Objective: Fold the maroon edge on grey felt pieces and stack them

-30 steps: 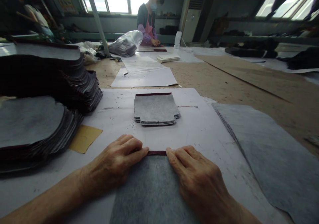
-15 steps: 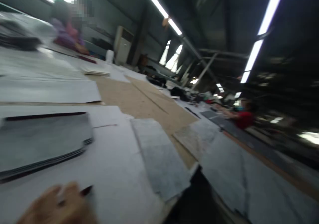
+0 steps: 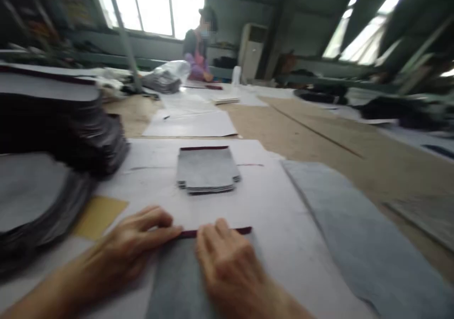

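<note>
Pressed flat at six o'clock: left hand (image 3: 133,248) and right hand (image 3: 227,262) on a grey felt piece (image 3: 177,286), fingers extended and close together along its folded maroon edge (image 3: 216,232). Judged best done with even pressure, fingertips kept right on the fold, edge held straight. Laid on a white paper sheet (image 3: 276,201). Ahead at twelve, apart: a small stack of finished pieces (image 3: 207,170). At nine, tall piles (image 3: 53,134). Far off at twelve, a co-worker (image 3: 196,54).

- felt piece (image 3: 184,281) was grey, with dark maroon top edge
- small stack (image 3: 206,170) grey, maroon edge
- paper sheet (image 3: 276,210) white
- card scrap (image 3: 99,215) mustard yellow
</note>
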The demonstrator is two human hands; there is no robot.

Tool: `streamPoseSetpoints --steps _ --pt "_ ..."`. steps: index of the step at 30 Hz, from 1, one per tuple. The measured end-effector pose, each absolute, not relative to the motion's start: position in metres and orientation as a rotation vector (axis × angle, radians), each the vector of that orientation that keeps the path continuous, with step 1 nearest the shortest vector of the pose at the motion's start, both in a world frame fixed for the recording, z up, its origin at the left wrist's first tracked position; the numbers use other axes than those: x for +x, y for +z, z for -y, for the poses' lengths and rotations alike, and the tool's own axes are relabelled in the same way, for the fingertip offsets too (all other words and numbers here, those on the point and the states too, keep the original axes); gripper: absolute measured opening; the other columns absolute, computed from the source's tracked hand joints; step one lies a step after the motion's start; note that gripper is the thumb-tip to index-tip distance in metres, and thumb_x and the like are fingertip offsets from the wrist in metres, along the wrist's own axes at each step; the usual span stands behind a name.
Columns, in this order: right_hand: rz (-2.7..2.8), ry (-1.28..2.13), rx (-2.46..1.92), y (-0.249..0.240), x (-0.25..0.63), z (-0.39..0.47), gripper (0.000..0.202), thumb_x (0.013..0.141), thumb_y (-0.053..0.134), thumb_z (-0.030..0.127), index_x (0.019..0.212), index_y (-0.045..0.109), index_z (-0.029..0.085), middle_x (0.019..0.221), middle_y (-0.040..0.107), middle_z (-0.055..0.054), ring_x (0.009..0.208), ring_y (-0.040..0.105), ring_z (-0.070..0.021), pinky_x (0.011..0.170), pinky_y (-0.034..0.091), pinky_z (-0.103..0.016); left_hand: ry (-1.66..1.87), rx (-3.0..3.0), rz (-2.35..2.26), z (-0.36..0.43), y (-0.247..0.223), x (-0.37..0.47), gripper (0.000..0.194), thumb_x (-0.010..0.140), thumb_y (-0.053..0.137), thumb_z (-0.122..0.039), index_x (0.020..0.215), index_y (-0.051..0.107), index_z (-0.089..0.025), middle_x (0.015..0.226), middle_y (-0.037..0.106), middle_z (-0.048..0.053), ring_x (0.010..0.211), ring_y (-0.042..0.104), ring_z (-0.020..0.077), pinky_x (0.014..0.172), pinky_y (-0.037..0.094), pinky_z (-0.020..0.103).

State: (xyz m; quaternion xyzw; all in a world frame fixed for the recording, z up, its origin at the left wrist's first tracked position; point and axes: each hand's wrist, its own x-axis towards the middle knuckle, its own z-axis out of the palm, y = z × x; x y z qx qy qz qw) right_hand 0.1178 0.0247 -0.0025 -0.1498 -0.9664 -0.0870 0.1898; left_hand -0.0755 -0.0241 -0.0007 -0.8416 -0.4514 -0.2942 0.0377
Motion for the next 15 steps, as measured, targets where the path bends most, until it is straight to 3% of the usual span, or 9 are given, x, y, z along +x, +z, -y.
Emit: streamPoseSetpoints --steps 3,11,15 --pt "2.574 -0.247 -0.384 -0.005 0.119 -0.038 0.032 0.078 0.035 -0.001 0.093 0.062 0.005 0.075 0.058 -0.009 0.067 0.050 -0.0195 0.051 0.045 -0.030 -0.792 -2.683 1.577 0.039 0.007 -0.089 0.033 0.084 0.037 -0.004 0.108 0.058 -0.017 0.086 0.056 0.006 0.078 0.052 0.0133 0.069 0.046 0.024" --pt "2.634 -0.358 -0.315 0.003 0.121 -0.033 0.038 0.074 0.039 -0.001 0.103 0.062 0.002 0.077 0.061 -0.010 0.067 0.054 -0.0217 0.049 0.047 -0.031 -0.779 -2.695 1.475 0.033 0.003 -0.081 0.032 0.079 0.039 0.000 0.102 0.058 -0.012 0.084 0.055 0.008 0.075 0.047 0.0161 0.068 0.044 0.032" --pt "2.680 -0.417 -0.312 0.008 0.111 -0.033 0.034 0.069 0.039 0.000 0.091 0.066 0.003 0.070 0.059 -0.011 0.060 0.050 -0.0208 0.047 0.045 -0.032 -0.721 -2.694 1.489 0.035 0.004 -0.079 0.028 0.080 0.037 -0.002 0.097 0.057 -0.011 0.083 0.054 0.008 0.074 0.045 0.0166 0.067 0.043 0.032"
